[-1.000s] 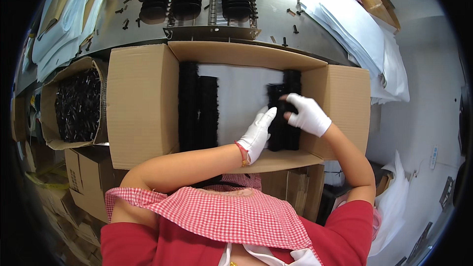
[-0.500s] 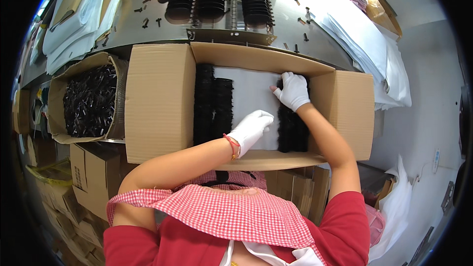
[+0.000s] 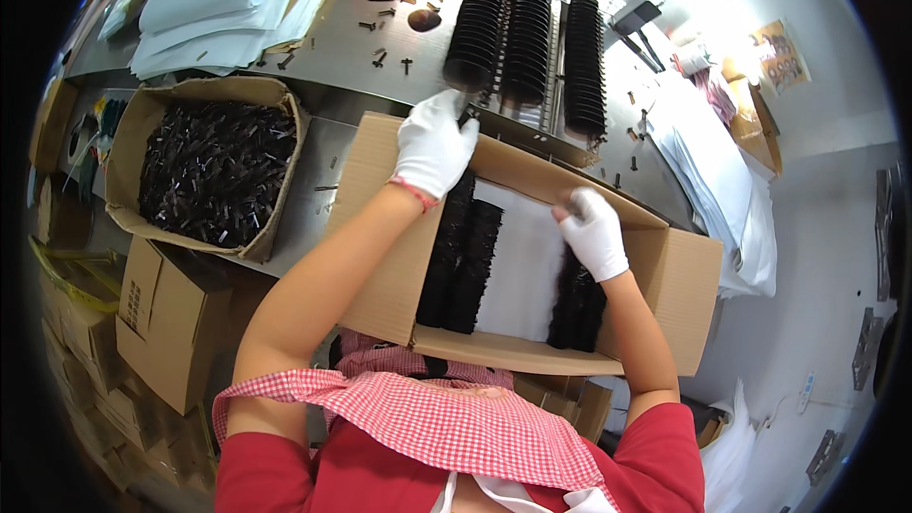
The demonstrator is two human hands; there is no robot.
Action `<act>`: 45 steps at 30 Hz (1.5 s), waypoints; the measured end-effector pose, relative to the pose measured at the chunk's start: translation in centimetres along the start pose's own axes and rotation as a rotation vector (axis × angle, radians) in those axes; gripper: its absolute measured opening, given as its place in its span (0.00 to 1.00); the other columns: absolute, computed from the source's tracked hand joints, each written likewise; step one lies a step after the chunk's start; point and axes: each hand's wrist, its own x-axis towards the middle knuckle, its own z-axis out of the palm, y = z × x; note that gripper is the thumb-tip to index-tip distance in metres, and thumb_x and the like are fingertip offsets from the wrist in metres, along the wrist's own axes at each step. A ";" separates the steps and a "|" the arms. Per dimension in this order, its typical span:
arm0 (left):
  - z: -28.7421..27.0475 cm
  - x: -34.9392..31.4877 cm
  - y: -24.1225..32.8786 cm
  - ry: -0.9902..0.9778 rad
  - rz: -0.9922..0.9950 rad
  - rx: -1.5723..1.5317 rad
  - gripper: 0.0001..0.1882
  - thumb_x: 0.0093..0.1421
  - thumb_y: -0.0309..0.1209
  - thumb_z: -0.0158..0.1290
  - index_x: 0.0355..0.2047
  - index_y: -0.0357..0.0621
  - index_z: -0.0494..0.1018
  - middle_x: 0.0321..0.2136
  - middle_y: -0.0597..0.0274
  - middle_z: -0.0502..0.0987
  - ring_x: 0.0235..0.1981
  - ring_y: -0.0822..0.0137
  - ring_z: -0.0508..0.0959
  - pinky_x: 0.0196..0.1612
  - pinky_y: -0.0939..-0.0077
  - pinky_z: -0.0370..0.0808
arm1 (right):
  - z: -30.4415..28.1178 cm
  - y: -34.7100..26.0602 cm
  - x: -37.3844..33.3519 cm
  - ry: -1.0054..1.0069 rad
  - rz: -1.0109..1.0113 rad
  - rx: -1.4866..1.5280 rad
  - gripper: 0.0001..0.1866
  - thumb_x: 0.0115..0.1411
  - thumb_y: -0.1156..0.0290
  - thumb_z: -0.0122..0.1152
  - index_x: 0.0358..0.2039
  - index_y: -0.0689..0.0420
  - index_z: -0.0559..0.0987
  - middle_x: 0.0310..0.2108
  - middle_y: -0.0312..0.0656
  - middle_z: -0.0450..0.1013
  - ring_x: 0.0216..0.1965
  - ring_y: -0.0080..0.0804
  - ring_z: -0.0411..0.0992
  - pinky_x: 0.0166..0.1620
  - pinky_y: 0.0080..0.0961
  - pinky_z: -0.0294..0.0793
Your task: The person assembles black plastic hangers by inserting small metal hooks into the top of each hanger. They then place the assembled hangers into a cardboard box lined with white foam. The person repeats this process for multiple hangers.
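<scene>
My left hand, in a white glove with the fingertips bare, reaches over the far left corner of the cardboard box. Its thumb and fingers are apart at the near end of a row of dark, shiny round discs. Whether it touches the end disc is hard to see. Over the box's right side is my right hand, gloved likewise, its fingertips bent and blurred. Below it runs a black, ragged-edged row. Two similar black rows lie along the box's left side, with white sheet lining between.
Left of the box stands a carton full of small dark strips. More disc rows stand on the steel table, among scattered small dark pieces. White sheets lie far left, and white bags at right.
My left hand has gone from inside the box to the disc row beyond it. The right hand has lifted off the right black row. The view has turned left.
</scene>
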 end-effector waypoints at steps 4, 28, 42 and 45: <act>0.7 1.7 -0.6 -0.156 -0.046 0.076 0.20 0.66 0.45 0.49 0.51 0.46 0.75 0.39 0.44 0.80 0.44 0.43 0.79 0.50 0.53 0.73 | 0.1 -5.5 8.7 0.353 -0.019 0.618 0.37 0.52 0.74 0.70 0.62 0.63 0.66 0.58 0.50 0.68 0.59 0.40 0.69 0.60 0.30 0.68; 0.9 -1.6 2.9 0.228 -0.119 -0.792 0.24 0.62 0.39 0.59 0.54 0.44 0.66 0.42 0.57 0.75 0.45 0.61 0.75 0.47 0.64 0.74 | -2.4 -11.5 12.0 0.488 -0.276 0.306 0.23 0.57 0.88 0.52 0.53 0.61 0.77 0.48 0.50 0.78 0.47 0.42 0.78 0.51 0.28 0.76; 3.1 0.6 4.2 -0.206 -0.001 -0.306 0.14 0.58 0.29 0.54 0.44 0.38 0.77 0.45 0.43 0.78 0.47 0.46 0.78 0.51 0.60 0.74 | 0.6 -3.6 23.5 0.116 0.132 1.172 0.42 0.52 0.83 0.65 0.66 0.64 0.58 0.53 0.46 0.69 0.51 0.33 0.70 0.58 0.27 0.69; 3.5 1.0 3.7 -0.243 0.022 -0.185 0.13 0.56 0.26 0.52 0.42 0.38 0.77 0.44 0.41 0.77 0.47 0.43 0.77 0.52 0.57 0.74 | 1.5 -5.8 23.1 -0.020 0.037 1.144 0.38 0.52 0.87 0.63 0.64 0.60 0.64 0.45 0.42 0.73 0.42 0.29 0.73 0.50 0.23 0.75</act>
